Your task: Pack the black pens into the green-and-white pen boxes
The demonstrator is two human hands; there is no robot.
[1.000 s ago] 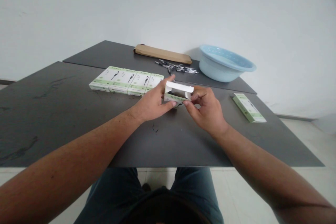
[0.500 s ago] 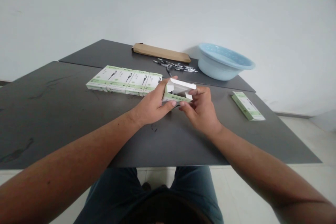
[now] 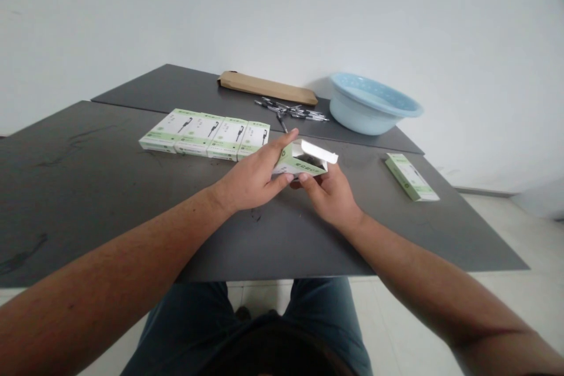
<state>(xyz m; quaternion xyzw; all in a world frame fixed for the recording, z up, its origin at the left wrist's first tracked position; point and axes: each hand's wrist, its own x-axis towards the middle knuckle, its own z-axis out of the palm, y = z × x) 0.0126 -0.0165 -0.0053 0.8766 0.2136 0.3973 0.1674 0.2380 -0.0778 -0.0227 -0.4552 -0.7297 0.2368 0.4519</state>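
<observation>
A green and white box [image 3: 304,165] is held between both hands above the table, its end flap raised and its end open toward the right; what lies inside is too dark to make out. My left hand [image 3: 258,179] grips the box's left side, thumb along the near edge. My right hand [image 3: 332,194] holds the right end from below and behind, thumb at the near edge, its other fingers mostly hidden. Left of the hands, several closed boxes [image 3: 198,133] lie side by side in a row. Several pens [image 3: 293,110] lie in a loose pile behind the hands.
A light blue basin [image 3: 372,107] stands at the back right. Along the back lies a long brown paper package [image 3: 268,88]. One more green and white box [image 3: 410,177] rests on the grey table [image 3: 110,188] at the right. A wall rises behind.
The held box has turned, so its green side and printed edge show more, and its flap points further right. My right fingers have moved from the flap to underneath the box.
</observation>
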